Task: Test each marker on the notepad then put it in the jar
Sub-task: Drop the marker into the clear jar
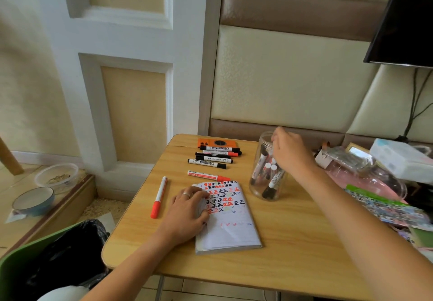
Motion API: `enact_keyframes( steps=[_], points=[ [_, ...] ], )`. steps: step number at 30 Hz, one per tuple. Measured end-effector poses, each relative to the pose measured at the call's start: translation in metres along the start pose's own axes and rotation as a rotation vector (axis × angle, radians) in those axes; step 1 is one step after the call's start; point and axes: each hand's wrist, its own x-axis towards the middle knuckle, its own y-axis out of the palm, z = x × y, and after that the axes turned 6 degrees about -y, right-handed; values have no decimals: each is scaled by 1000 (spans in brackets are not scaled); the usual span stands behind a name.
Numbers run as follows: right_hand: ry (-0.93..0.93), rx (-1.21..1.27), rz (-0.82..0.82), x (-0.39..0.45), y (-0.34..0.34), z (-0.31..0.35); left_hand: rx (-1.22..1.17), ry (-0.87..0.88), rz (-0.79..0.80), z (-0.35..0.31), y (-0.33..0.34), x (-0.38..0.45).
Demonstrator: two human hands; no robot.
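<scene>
A home room: padded wall panels (288, 73), pet bowls (32, 201) (floor-level), cluttered table (304, 242).

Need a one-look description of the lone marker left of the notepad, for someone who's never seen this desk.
Start at the wooden table and find the notepad under the left hand. Just left of that hand one marker lies by itself, pointing away from the person. Unlike the markers grouped at the table's far edge, it is alone, slim and white, with its red cap towards the person.
</scene>
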Motion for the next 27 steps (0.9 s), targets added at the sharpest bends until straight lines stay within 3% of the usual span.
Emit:
enact_keyframes(
  steps=[6,10,13,15,17,19,23,27],
  points=[
    [-113,-194,183,-2,1,8,-1,-4,7,1,0,-1],
    [-125,-257,212,-2,3,8,-8,-1,-2,0,0,0],
    [-111,-220,100,-1,6,12,-22,5,-18,0,-1,-1],
    [-126,-194,-67,-5,10,17,-24,11,-16,0,-1,-2],
    [-207,-154,-240,-11,12,29,-27,18,-22,-1,-1,-2],
    [-301,-28,-292,-17,18,45,-26,19,-31,-1,0,-2],
    [-311,239,12,-26,51,74,-10,82,-68,-2,0,-3],
    [-242,200,203,-25,96,84,7,112,-75,-5,0,-3]
  ],
)
